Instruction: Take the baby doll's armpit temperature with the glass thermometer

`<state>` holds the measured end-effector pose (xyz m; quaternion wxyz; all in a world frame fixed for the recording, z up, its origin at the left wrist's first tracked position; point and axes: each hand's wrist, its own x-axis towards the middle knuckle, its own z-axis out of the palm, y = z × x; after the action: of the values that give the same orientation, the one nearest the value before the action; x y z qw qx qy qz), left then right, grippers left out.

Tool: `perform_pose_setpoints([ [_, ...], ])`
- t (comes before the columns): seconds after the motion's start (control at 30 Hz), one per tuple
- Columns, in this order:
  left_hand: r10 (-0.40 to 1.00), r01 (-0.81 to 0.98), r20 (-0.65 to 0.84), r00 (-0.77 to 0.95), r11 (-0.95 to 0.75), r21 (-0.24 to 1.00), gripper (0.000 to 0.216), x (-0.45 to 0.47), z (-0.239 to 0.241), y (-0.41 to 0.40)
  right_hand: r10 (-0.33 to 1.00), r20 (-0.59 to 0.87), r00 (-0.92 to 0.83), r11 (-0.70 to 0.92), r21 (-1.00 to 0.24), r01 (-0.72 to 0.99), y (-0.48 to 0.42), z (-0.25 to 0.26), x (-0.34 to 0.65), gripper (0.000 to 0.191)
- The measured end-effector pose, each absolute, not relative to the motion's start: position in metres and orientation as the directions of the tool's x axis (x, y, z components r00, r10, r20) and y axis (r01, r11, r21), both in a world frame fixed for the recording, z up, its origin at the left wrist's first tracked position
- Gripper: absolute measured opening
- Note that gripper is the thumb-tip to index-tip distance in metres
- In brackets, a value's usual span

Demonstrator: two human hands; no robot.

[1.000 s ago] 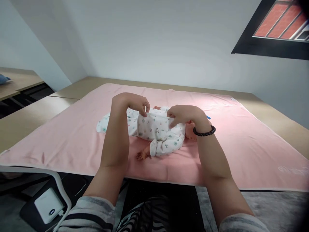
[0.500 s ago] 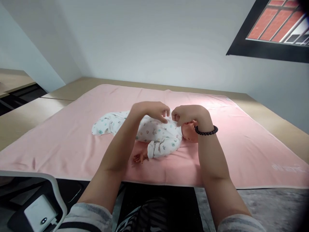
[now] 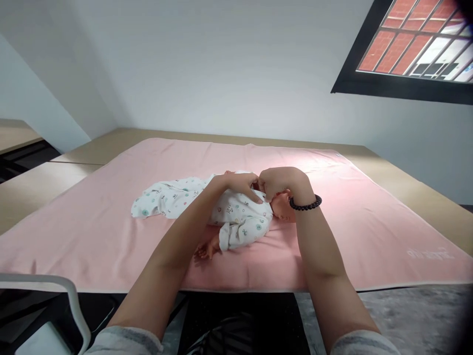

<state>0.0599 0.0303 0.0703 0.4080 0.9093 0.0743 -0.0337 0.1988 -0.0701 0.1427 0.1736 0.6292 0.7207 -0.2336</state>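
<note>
A baby doll (image 3: 284,207) lies on its side on a pink mat (image 3: 369,212), its head to the right. It wears a white patterned sleepsuit (image 3: 236,219) whose legs trail to the left. One bare doll hand (image 3: 205,250) sticks out of a sleeve near the front. My left hand (image 3: 238,185) and my right hand (image 3: 279,181) meet at the doll's neck, both pinching the sleepsuit's collar. A dark bead bracelet (image 3: 305,203) circles my right wrist.
The pink mat covers a wooden table (image 3: 33,187) that runs to a white wall. A dark-framed window (image 3: 410,49) is at the upper right. A white chair arm (image 3: 55,291) shows at the lower left, and grey floor (image 3: 406,315) lies below the table edge.
My left hand slid right along the doll's body from the waist to the neck, joining my right hand there. The camera shifted slightly, showing more of the window.
</note>
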Motion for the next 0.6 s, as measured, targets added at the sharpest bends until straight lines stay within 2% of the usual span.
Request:
perform_pose_setpoints([
  [0.27,0.149,0.204,-0.140,0.979,-0.696,0.688,0.049,0.0639,0.0677,0.0251,0.846,-0.507,-0.164,0.109,-0.137,0.985,-0.0736,0.1447,0.2041,0.014],
  [0.43,0.142,0.186,-0.120,0.983,-0.720,0.668,0.046,0.0643,0.0683,0.0228,0.855,-0.500,-0.136,0.094,-0.108,0.990,-0.0750,0.1461,0.2013,0.003],
  [0.6,0.182,0.214,-0.115,0.977,-0.761,0.613,0.043,0.0692,0.0632,0.0227,0.867,-0.496,-0.049,0.030,-0.046,0.998,-0.0723,0.1461,0.1950,0.003],
])
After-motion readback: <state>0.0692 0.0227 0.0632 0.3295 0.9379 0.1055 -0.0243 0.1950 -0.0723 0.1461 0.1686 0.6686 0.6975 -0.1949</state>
